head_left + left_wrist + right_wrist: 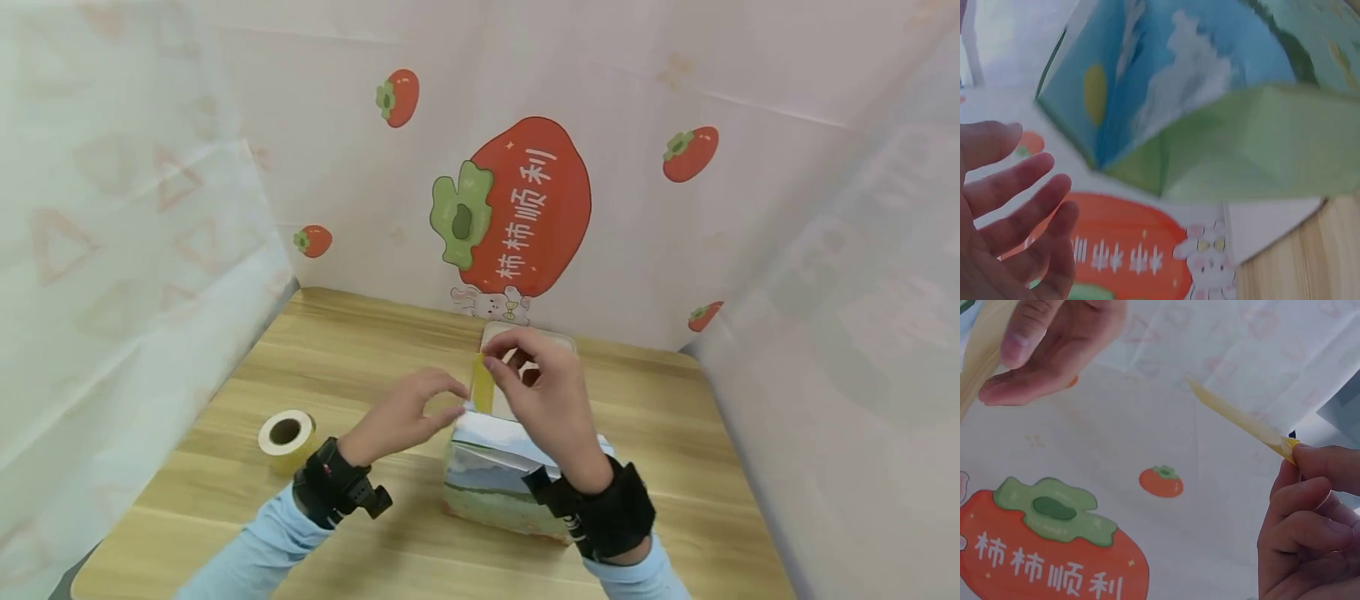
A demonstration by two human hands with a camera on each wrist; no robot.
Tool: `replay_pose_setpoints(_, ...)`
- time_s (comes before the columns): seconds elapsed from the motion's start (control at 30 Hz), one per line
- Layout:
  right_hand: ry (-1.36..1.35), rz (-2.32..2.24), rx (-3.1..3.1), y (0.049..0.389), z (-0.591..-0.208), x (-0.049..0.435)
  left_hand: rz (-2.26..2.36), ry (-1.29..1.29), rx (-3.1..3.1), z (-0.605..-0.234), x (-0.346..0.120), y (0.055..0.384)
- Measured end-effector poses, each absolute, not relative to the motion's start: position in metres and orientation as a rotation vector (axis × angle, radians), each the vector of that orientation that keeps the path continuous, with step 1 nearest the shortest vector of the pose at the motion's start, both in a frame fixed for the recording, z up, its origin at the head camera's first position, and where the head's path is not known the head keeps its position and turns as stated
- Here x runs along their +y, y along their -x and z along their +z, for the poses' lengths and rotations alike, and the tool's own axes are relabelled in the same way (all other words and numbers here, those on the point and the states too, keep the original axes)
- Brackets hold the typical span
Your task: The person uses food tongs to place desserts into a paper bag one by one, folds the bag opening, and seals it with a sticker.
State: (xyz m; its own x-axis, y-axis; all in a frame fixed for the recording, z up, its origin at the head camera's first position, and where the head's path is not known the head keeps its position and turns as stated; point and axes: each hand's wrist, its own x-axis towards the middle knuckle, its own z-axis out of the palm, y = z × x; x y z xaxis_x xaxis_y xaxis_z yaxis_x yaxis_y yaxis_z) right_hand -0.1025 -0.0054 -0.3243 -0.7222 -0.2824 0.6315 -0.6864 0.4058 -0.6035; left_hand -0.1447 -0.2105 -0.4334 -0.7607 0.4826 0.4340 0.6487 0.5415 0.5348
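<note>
My right hand (551,392) is raised over a package (498,483) wrapped in landscape-printed paper. Between thumb and forefinger it pinches one end of a short strip of yellowish tape (482,385); in the right wrist view the strip (1238,415) sticks out with its other end loose. Near the package's far left corner is my left hand (408,412), its thumb and fingers apart. The left wrist view shows that hand (1016,219) with spread, slightly bent fingers and nothing in them, beside the package's folded paper (1222,150).
A roll of tape (306,432) stands on the wooden table (360,333) to the left. Behind the package lies a pale flat object (493,330) with rounded corners, partly hidden by the right hand. Printed cloth walls (637,250) enclose the table at the back and sides.
</note>
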Motion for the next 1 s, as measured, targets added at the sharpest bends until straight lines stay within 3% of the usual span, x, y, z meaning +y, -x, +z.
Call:
replay_pose_setpoints(0.5, -0.634, 1.222, -2.514, 0.111, -0.35, 0.075, -0.626, 0.946, -2.778, -0.456, -0.154, 0.142)
replay_pose_setpoints(1.0, -0.564, 1.419, -2.667, 0.105, -0.444, 0.083, -0.481, 0.933, -2.51, -0.48, -0.146, 0.147)
